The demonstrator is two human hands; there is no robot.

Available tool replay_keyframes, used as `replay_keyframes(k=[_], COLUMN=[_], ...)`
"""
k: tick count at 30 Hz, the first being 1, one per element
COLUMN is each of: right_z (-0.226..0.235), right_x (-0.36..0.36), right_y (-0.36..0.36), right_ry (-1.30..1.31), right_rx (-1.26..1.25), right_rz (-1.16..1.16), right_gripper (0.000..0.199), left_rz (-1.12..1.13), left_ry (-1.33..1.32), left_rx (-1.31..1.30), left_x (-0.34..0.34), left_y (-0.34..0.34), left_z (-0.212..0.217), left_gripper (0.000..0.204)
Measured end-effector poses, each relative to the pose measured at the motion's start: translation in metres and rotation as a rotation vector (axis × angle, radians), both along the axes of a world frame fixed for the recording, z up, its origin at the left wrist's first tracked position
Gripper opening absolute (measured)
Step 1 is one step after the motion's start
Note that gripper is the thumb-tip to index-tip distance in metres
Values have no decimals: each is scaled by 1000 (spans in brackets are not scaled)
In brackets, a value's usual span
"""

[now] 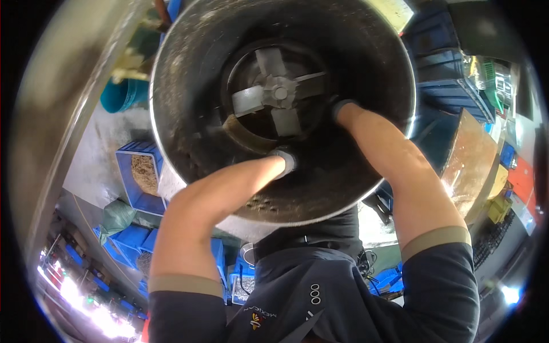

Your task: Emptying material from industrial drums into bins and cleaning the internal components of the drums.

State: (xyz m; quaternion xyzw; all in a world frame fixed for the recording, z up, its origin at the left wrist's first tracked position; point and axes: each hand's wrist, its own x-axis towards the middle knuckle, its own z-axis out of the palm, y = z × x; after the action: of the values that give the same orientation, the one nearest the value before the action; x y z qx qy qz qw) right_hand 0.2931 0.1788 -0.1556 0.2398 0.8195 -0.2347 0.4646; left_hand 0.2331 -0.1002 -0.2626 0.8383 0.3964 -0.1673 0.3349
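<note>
A large round metal drum (186, 74) opens in front of me, dark inside and worn along its wall. At its bottom sits a fan-like rotor (281, 92) with several flat metal blades around a hub. Both my arms reach over the rim into the drum. My left hand (284, 162), in a grey glove, is low inside, below the rotor in the picture. To the right of the rotor is my right hand (342, 108), also gloved and near the inner wall. Deep shadow hides the fingers of both hands, and whatever they touch or hold.
A blue crate (127, 182) with brown loose material stands left of the drum, and a teal bucket (123, 95) behind it. Stacked blue crates (452, 80) and a brown board (470, 157) are on the right. A long metal edge (86, 108) runs along the left.
</note>
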Motion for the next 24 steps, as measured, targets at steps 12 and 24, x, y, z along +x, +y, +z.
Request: replay_keyframes(k=[12, 24], right_z=[-87, -66], right_x=[91, 42], right_y=[10, -101], right_ry=[-42, -209], right_rx=[-499, -362], right_rz=[-403, -648], right_gripper=[42, 57], left_rz=[1115, 1369], left_ry=[-8, -194], left_rx=[-348, -800], left_x=[52, 33], left_y=[37, -34], left_z=[-5, -101], left_gripper=[53, 51])
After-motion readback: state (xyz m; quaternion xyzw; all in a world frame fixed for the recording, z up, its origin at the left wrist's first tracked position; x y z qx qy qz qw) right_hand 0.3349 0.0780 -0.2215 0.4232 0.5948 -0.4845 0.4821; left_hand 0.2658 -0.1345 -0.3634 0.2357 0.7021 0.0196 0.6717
